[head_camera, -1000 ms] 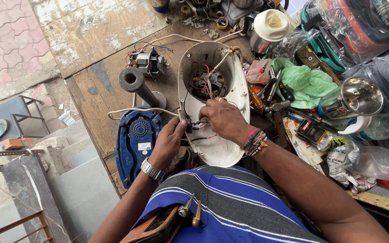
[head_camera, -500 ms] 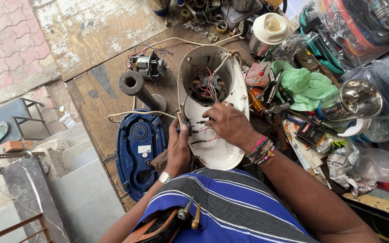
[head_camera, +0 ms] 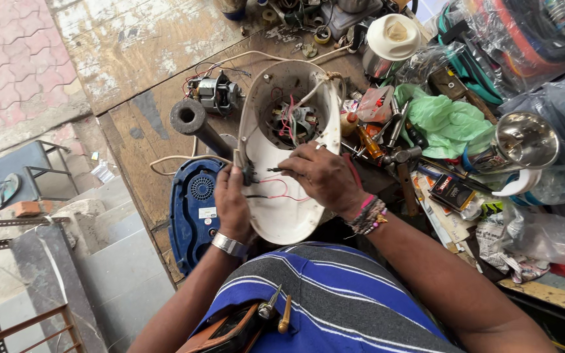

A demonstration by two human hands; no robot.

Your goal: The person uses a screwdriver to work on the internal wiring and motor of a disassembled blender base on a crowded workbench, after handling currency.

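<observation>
A white oval appliance housing [head_camera: 282,216] lies open on the wooden bench, with a small motor and coloured wires [head_camera: 290,121] showing inside it. My left hand [head_camera: 231,202] grips the housing's left rim and pinches a small dark part there. My right hand [head_camera: 325,175] rests over the middle of the housing and holds a thin dark tool or probe that points left at that part. Red and black wires [head_camera: 274,193] run across the white shell under both hands.
A blue appliance base [head_camera: 191,209] lies left of the housing, next to a black pipe [head_camera: 194,124] and a loose electric motor [head_camera: 216,93]. Tools, a green bag [head_camera: 449,121], a metal funnel [head_camera: 524,138] and bottles crowd the right side. Screwdrivers sit in my shirt pocket [head_camera: 273,312].
My left hand has slid up from the housing's lower edge to its left rim. My right hand has shifted down and right over the shell. The view has moved closer.
</observation>
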